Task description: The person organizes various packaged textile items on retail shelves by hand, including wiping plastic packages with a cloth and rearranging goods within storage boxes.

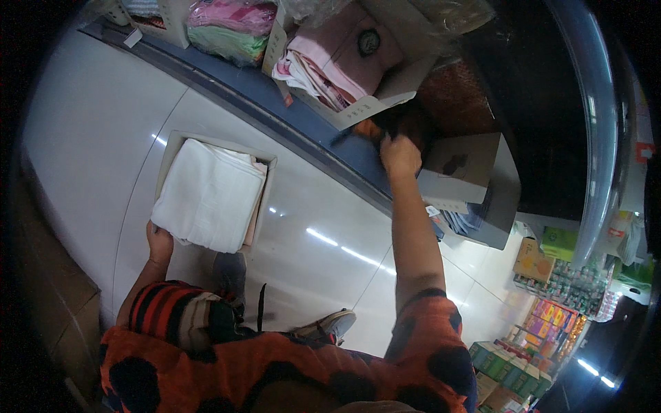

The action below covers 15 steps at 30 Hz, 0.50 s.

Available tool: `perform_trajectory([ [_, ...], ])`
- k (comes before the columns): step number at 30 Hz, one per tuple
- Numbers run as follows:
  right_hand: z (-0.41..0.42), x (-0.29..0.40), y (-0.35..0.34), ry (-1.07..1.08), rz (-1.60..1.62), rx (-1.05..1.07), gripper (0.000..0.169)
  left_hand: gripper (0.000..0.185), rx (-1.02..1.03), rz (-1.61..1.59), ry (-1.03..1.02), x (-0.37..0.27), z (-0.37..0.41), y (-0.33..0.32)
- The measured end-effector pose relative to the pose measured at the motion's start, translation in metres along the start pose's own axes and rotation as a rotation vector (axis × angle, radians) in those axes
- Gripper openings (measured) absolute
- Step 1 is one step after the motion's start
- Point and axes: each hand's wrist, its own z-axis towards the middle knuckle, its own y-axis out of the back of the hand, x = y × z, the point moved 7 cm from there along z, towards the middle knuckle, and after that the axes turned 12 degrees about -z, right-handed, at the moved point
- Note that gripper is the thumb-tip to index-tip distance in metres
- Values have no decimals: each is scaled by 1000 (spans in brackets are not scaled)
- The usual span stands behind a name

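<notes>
My left hand point(159, 240) grips the near left corner of a cardboard box point(174, 142) filled with folded white cloths point(206, 191), held over the floor. A pinkish cloth edge shows at the box's right side. My right hand point(402, 156) reaches onto a dark blue shelf point(361, 155), between a box of folded pink towels point(335, 57) and another cardboard box point(459, 165). Its fingers point into shadow beside something orange and dark point(367, 129); whether they hold anything cannot be made out. A striped cloth point(168, 315) lies over or beside my left forearm.
Plastic-wrapped pink and green cloths point(230, 31) sit farther left on the shelf. The metal shelf edge point(310, 155) runs diagonally above the tiled floor. Brown cartons point(57, 289) stand at the left. Stacked packaged goods point(547, 320) fill the right side. My shoe point(335, 325) is below.
</notes>
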Motion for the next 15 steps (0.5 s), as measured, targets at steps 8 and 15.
perform_trajectory([
  [8, -23, 31, 2, 283, -17, -183, 47, 22, -100, -101, 13, 30, 9, 19],
  [15, -77, -11, -22, 209, -97, -407, 58, 22, 39, 214, -36, 17, 6, 21],
])
